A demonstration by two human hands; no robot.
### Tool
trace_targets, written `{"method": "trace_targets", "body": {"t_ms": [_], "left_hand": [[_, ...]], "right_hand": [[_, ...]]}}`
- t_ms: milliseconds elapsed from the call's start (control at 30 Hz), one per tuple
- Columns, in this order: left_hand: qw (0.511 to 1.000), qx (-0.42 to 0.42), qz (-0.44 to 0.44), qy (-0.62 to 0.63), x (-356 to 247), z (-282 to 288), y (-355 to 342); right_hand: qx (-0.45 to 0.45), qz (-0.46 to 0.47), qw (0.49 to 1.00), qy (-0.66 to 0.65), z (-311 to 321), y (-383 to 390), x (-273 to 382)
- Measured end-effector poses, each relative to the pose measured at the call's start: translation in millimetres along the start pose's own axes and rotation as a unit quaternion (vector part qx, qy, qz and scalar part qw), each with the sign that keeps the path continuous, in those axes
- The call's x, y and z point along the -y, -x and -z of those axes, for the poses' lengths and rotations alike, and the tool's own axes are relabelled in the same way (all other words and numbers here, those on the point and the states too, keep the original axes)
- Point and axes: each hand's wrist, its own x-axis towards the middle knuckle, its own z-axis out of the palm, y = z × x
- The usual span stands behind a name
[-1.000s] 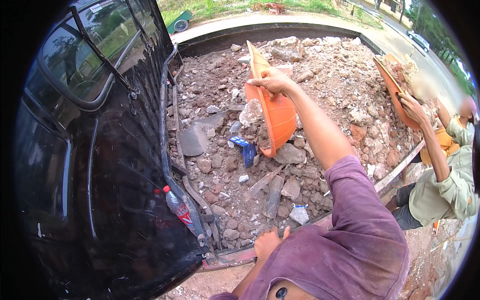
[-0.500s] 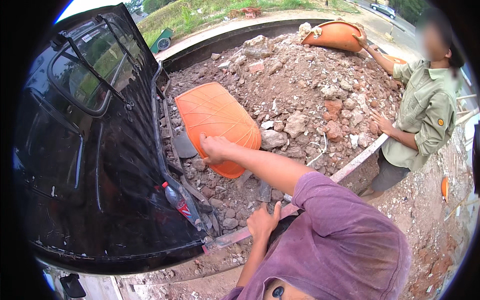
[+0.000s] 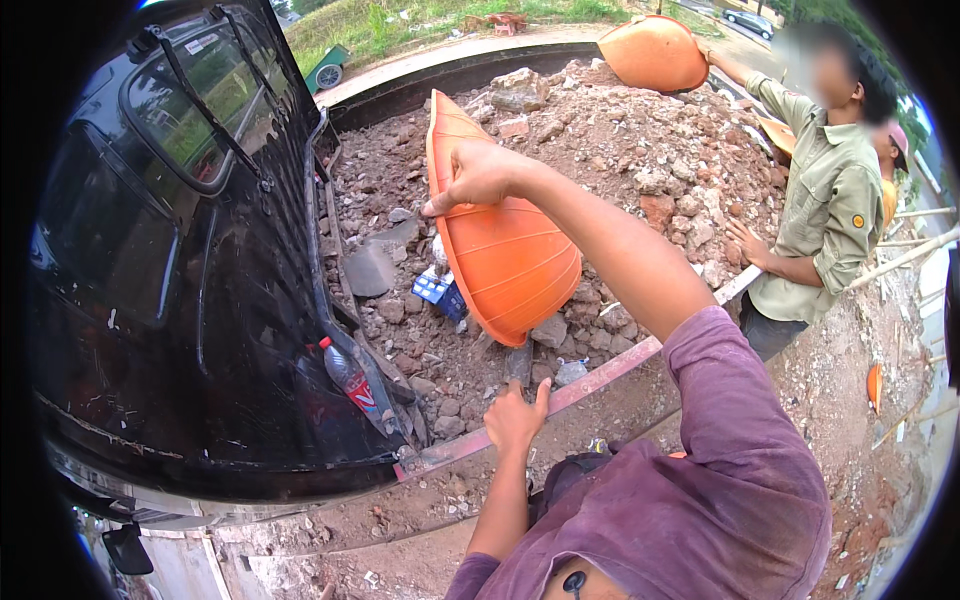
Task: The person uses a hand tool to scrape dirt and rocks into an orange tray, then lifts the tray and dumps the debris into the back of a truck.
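My right hand (image 3: 465, 175) grips the rim of an orange flexible basin (image 3: 515, 270), which is tilted on its side above the rubble (image 3: 630, 150) in the truck bed. Beside the basin is a crumpled blue-and-white piece (image 3: 432, 290). My left hand (image 3: 515, 420) is closed over the reddish rail (image 3: 600, 378) along the bed's near side. A plastic bottle with a red cap and label (image 3: 348, 380) rests by the black cab (image 3: 180, 370), left of that hand.
A co-worker in an olive shirt (image 3: 820, 210) stands at the right, holding another orange basin (image 3: 650, 55), with a second person (image 3: 890, 170) behind. An orange object (image 3: 873, 388) and pale poles (image 3: 900, 260) are farther right. A green cart (image 3: 328, 70) stands beyond the bed.
My right hand's basin turned bottom-up half a second ago and is now tipped back onto its side. The co-worker's basin moved from the right up to the far side of the rubble.
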Motion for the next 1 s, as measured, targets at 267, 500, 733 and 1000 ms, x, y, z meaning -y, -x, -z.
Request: {"method": "trace_targets", "body": {"t_ms": [267,500,733,1000], "left_hand": [[0.983,-0.149,-0.031,0.098,14.6,-13.4,3.1],[0.906,-0.336,-0.082,0.243,29.5,-10.4,34.0],[0.895,-0.404,-0.111,0.153,12.5,8.1,161.8],[0.535,-0.553,0.066,0.635,39.4,-78.5,301.3]], "right_hand": [[-0.095,-0.080,0.975,-0.186,-17.8,86.3,-35.6],[-0.122,0.064,0.916,-0.377,-26.6,215.9,-5.2],[0.028,0.094,0.859,-0.503,13.1,329.9,25.5],[0.403,0.212,0.673,-0.583,-35.1,397.6,65.9]]}}
